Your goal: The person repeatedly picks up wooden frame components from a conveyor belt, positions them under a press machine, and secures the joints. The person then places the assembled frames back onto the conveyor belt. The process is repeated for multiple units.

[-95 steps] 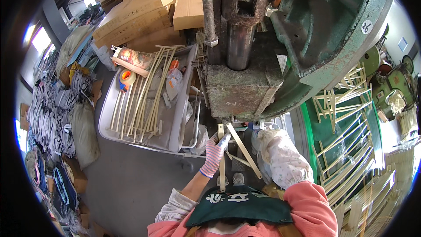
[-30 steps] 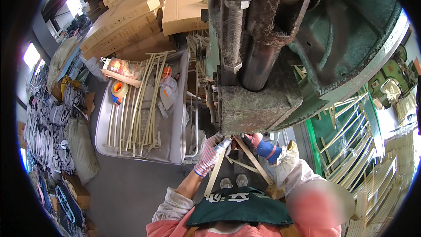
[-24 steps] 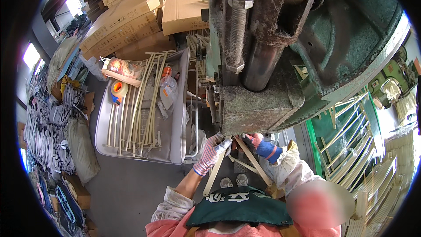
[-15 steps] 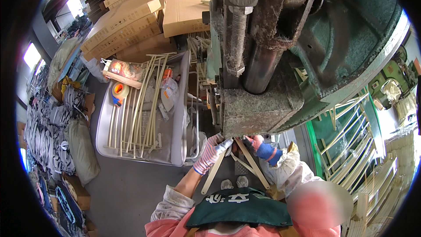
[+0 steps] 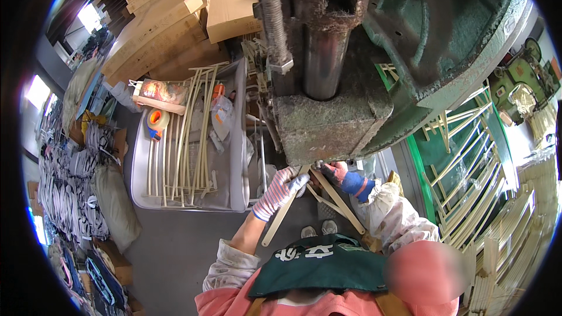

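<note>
My left hand (image 5: 281, 190), in a pink-and-blue striped glove, is closed around the upper part of a flat cream strip (image 5: 278, 222) that slants down to the left. My right hand (image 5: 346, 180), in a blue and red glove, is closed at the top of a second cream strip (image 5: 342, 208) slanting down to the right. A thinner crosspiece (image 5: 326, 200) runs between the strips. Their upper ends meet under the heavy metal block (image 5: 331, 123) of a green press (image 5: 445, 52). My right fingertips are partly hidden at the block's lower edge.
To the left, a grey cart (image 5: 237, 190) holds long cream rods (image 5: 190, 140), a tape roll (image 5: 157, 119) and a plastic bag (image 5: 222, 117). Cardboard boxes (image 5: 158, 41) are stacked behind it. On the right, a green-edged bin (image 5: 420, 181) is loaded with cream frames; strips (image 5: 509, 251) pile beside it.
The view has shifted, so the press sits further left in the picture. Both hands stay on the strips, whose lower ends now appear somewhat further apart.
</note>
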`<action>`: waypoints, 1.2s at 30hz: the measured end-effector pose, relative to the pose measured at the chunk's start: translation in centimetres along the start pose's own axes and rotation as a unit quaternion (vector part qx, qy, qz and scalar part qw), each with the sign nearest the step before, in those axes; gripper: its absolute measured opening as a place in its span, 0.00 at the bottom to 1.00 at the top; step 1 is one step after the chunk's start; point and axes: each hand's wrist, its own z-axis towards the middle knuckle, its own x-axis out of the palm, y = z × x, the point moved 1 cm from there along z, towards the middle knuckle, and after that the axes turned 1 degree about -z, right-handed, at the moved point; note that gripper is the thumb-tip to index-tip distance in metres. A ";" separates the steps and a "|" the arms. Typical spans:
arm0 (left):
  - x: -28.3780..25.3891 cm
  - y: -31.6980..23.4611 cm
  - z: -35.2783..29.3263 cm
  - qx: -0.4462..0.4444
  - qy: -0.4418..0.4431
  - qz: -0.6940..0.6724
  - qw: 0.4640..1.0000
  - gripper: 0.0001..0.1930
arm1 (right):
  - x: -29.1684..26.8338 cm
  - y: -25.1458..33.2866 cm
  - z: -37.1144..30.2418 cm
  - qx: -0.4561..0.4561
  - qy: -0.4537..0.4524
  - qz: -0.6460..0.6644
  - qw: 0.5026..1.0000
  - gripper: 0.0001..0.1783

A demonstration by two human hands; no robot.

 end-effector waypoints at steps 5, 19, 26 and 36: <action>0.1 0.8 0.0 0.000 0.004 -0.025 1.000 0.12 | 0.3 -1.1 0.6 -0.094 0.026 -0.044 0.994 0.13; -0.6 3.3 -10.1 -0.022 -0.061 0.008 0.998 0.18 | -1.9 -2.6 -8.6 -0.031 -0.141 -0.238 0.961 0.11; -1.3 1.2 -9.9 -0.062 -0.034 0.057 0.996 0.20 | -1.4 0.1 -8.7 0.027 -0.134 -0.252 0.958 0.13; -1.1 -0.8 -10.2 -0.053 -0.024 0.072 0.996 0.17 | -1.3 1.9 -9.7 0.021 -0.148 -0.283 0.947 0.12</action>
